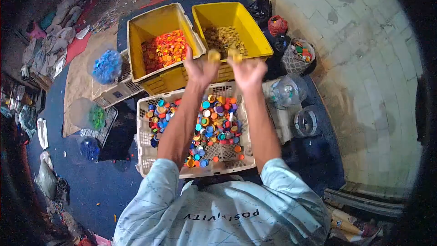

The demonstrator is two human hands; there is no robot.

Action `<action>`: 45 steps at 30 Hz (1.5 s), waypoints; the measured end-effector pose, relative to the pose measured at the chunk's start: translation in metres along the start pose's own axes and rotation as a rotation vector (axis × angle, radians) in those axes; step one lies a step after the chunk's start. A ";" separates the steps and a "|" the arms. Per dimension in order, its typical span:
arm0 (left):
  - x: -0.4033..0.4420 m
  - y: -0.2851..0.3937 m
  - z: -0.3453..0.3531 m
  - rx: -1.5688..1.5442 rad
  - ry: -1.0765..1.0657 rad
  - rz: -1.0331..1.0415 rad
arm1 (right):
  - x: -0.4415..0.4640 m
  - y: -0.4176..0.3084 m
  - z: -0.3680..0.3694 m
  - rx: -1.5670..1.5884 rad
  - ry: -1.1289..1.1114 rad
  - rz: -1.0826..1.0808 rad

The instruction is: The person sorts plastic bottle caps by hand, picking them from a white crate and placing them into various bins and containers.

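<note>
My left hand [200, 69] is raised in front of the two yellow bins, blurred by motion. A blurred yellow bottle cap [213, 56] shows at its inner fingertips, while one outer digit sticks up. Level with it, my right hand [249, 72] has another yellow bottle cap [235, 55] at its fingertips. Both hands look pinched on these caps, though the smear hides the exact contact. Beneath my forearms lies a white plastic crate [142, 145] with many mixed coloured caps [210, 128]. Orange and red caps [166, 48] fill part of the left bin; yellowish caps [223, 36] lie in the right one.
The left yellow bin [157, 13] and right yellow bin [251, 32] stand behind the crate. Containers of blue caps [107, 67] and green caps [97, 117] are at left. Clear round containers [288, 90] and a patterned bag [298, 58] stand at right, near a tiled wall.
</note>
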State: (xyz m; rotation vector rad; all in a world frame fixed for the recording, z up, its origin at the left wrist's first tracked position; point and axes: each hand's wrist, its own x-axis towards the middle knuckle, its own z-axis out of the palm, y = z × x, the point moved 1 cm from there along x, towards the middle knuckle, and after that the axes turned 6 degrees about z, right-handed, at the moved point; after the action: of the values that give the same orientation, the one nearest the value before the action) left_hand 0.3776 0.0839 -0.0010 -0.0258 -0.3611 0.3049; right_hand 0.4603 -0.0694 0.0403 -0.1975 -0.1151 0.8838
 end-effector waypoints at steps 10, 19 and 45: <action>-0.093 0.030 0.057 0.297 0.510 0.501 | -0.040 -0.001 -0.032 -0.156 0.398 -0.116; -0.303 0.013 -0.005 0.755 1.023 0.430 | -0.129 0.125 -0.099 -1.759 0.185 -0.038; -0.274 -0.008 0.003 1.716 1.283 0.506 | -0.105 0.174 -0.096 -1.976 0.111 -0.165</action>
State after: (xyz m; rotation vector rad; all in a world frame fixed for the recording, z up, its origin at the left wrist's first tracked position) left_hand 0.1346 -0.0057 -0.0920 1.3348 1.2794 0.9277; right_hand 0.2800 -0.0551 -0.0939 -2.0245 -0.8690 0.2974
